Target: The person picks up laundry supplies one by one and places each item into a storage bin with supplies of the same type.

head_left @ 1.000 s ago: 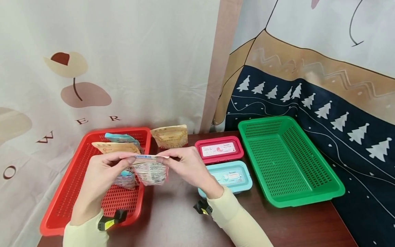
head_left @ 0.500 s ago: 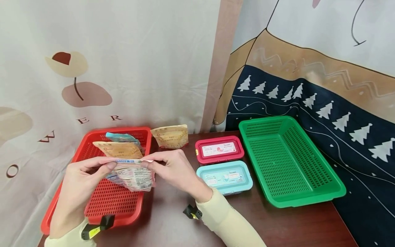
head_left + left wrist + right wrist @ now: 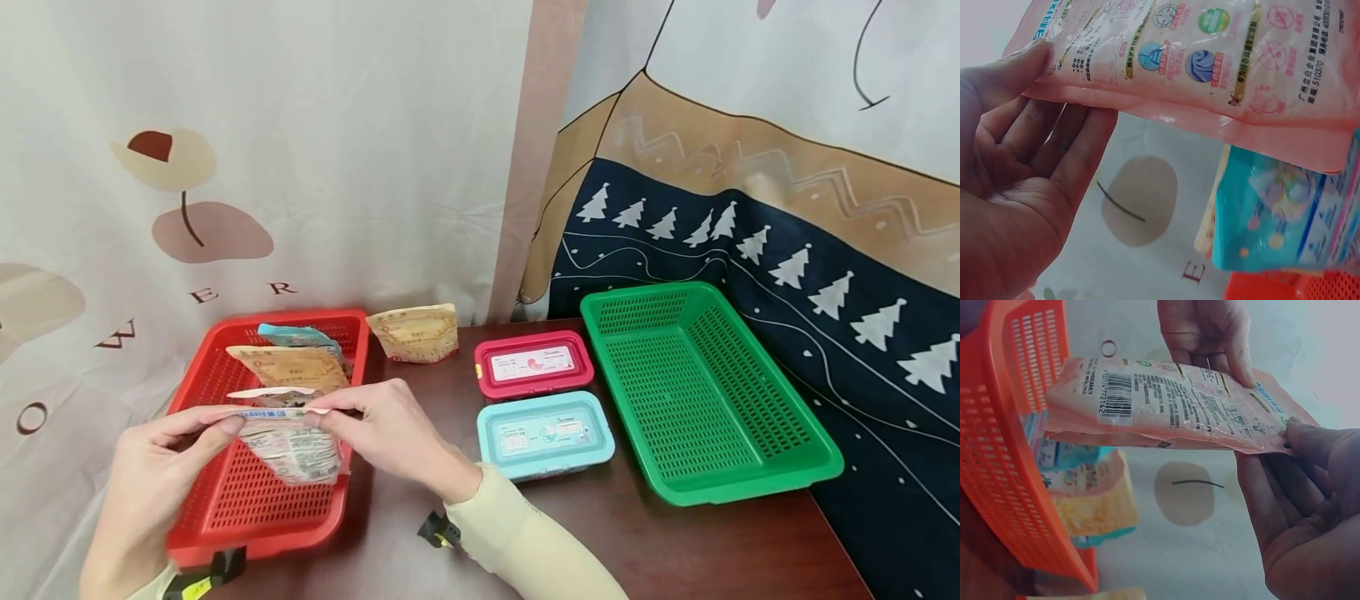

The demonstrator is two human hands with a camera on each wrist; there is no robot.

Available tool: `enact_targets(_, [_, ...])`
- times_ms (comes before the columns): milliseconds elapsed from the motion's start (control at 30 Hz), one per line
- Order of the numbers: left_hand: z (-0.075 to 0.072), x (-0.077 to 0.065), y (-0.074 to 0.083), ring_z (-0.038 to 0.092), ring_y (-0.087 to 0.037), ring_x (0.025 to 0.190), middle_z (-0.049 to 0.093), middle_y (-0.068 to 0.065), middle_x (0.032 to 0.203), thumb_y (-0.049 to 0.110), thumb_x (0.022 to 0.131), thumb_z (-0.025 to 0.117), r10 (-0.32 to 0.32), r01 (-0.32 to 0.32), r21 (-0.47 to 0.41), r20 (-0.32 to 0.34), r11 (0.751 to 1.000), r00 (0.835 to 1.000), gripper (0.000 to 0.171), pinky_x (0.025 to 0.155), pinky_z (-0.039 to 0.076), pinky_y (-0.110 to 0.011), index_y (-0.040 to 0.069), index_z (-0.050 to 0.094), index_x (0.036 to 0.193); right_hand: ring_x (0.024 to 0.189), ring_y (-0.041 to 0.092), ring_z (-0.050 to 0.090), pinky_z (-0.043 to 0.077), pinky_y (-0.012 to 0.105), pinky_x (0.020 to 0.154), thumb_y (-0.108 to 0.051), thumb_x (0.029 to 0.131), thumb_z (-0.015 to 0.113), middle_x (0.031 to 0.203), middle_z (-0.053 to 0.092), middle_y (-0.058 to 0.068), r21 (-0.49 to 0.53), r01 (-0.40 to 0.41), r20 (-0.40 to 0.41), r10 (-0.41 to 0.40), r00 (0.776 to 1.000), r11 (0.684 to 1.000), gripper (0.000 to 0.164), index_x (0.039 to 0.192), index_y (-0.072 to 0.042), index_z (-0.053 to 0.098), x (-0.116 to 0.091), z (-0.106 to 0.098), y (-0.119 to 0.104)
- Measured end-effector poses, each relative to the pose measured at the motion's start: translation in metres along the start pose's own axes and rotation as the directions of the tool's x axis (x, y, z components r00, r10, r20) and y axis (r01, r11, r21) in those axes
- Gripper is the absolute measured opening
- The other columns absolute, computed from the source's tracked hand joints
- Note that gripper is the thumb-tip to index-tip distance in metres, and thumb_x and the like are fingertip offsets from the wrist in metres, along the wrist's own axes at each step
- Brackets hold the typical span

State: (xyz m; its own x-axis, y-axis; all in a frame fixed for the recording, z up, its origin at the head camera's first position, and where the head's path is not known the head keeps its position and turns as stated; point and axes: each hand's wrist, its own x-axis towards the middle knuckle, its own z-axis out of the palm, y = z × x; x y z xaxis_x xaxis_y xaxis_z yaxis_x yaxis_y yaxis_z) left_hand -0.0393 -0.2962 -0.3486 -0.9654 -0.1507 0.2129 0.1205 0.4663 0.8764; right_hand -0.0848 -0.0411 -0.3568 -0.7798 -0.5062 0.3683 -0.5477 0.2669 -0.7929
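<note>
Both hands hold a pink printed pouch by its top edge, over the red basket. My left hand pinches one top corner between thumb and fingers; my right hand pinches the other. In the right wrist view the pouch's back shows a barcode and small print. Behind it in the basket stand a pouch with a pale top edge, a tan pouch and a blue pouch. The left wrist view shows a turquoise pouch below the pink one.
Another tan pouch stands on the table just right of the red basket. A crimson lidded box and a light blue lidded box lie mid-table. At the right is a green basket, with curtains behind.
Both hands have moved left and toward the front with the pink pouch, bringing it farther over the red basket. The pale-edged pouch behind it has come into sight.
</note>
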Motion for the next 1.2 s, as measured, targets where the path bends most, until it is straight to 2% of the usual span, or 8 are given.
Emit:
enact_targets(167, [-0.007,-0.004,-0.011,0.067,-0.001,0.072,0.074,0.023,0.085,0.001,0.092,0.076,-0.099,0.1,0.042,-0.035,0.994,0.994,0.021,0.062,0.055,-0.014,0.008,0.081,0.111,0.043,-0.004,0.037,0.033,0.013,0.046,-0.019,0.1,0.07,0.061,0.059,-0.016,-0.055,0.018,0.023,-0.016,1.0,0.998,0.019,0.116,-0.017,0.081,0.004,0.012,0.001])
enact_targets(400, [-0.011,-0.008,-0.022,0.065,0.005,0.079,0.074,0.024,0.083,0.0,0.091,0.078,-0.053,0.064,0.105,-0.109,0.992,0.993,0.019,0.067,0.049,-0.008,0.0,0.079,0.11,0.052,-0.007,0.035,0.033,0.011,0.05,-0.022,0.1,0.07,0.075,0.07,-0.018,-0.118,0.047,0.027,-0.045,0.999,0.992,0.018,0.114,-0.02,0.082,0.011,0.027,0.003])
enact_targets(567, [-0.018,-0.009,-0.025,0.065,0.004,0.083,0.076,0.021,0.086,0.001,0.092,0.076,-0.06,0.071,0.09,-0.123,0.993,0.991,0.022,0.07,0.049,-0.009,-0.004,0.077,0.113,0.044,-0.005,0.033,0.032,0.012,0.048,-0.022,0.101,0.069,0.055,0.055,-0.019,-0.139,0.038,0.062,-0.029,0.998,0.99,0.021,0.118,-0.021,0.081,0.017,0.035,-0.001])
enact_targets(667, [-0.021,-0.008,-0.029,0.065,0.004,0.082,0.076,0.021,0.085,0.001,0.092,0.077,-0.064,0.076,0.095,-0.127,0.993,0.99,0.021,0.069,0.048,-0.008,-0.002,0.078,0.112,0.044,-0.006,0.036,0.034,0.011,0.048,-0.022,0.101,0.069,0.053,0.051,-0.019,-0.139,0.03,0.076,-0.019,0.997,0.99,0.022,0.12,-0.02,0.08,0.02,0.039,-0.001])
enact_targets(867, [-0.022,-0.005,-0.041,0.063,0.007,0.081,0.074,0.025,0.085,0.004,0.091,0.079,-0.036,0.051,0.151,-0.099,0.987,0.994,0.019,0.068,0.047,-0.007,0.0,0.079,0.11,0.051,-0.008,0.039,0.034,0.009,0.051,-0.024,0.101,0.069,0.07,0.067,-0.02,-0.208,0.03,0.088,-0.012,0.996,0.978,0.022,0.12,-0.023,0.08,0.023,0.051,0.007])
enact_targets(967, [-0.021,-0.003,-0.047,0.061,0.011,0.081,0.072,0.029,0.084,0.01,0.091,0.081,-0.04,0.057,0.222,-0.081,0.973,0.996,0.019,0.067,0.045,-0.007,0.002,0.08,0.109,0.05,-0.006,0.035,0.033,0.01,0.051,-0.025,0.101,0.069,0.071,0.068,-0.019,-0.23,0.025,0.087,-0.005,0.996,0.973,0.021,0.119,-0.024,0.081,0.024,0.056,0.014])
enact_targets(1067, [-0.02,-0.002,-0.05,0.055,0.016,0.081,0.069,0.033,0.081,0.019,0.092,0.081,-0.067,0.082,0.321,-0.06,0.944,0.996,0.024,0.065,0.043,-0.008,0.003,0.08,0.11,0.048,-0.005,0.03,0.031,0.01,0.05,-0.024,0.101,0.069,0.071,0.068,-0.019,-0.238,0.006,0.082,0.014,0.997,0.971,0.02,0.117,-0.024,0.081,0.025,0.061,0.021])
enact_targets(1200, [-0.02,0.001,-0.054,0.05,0.017,0.08,0.069,0.031,0.08,0.022,0.093,0.08,-0.098,0.102,0.388,-0.03,0.916,0.995,0.03,0.064,0.042,-0.011,0.001,0.078,0.113,0.048,-0.005,0.03,0.031,0.011,0.049,-0.023,0.101,0.069,0.078,0.072,-0.019,-0.235,-0.016,0.076,0.035,0.997,0.972,0.02,0.117,-0.025,0.081,0.025,0.067,0.028])
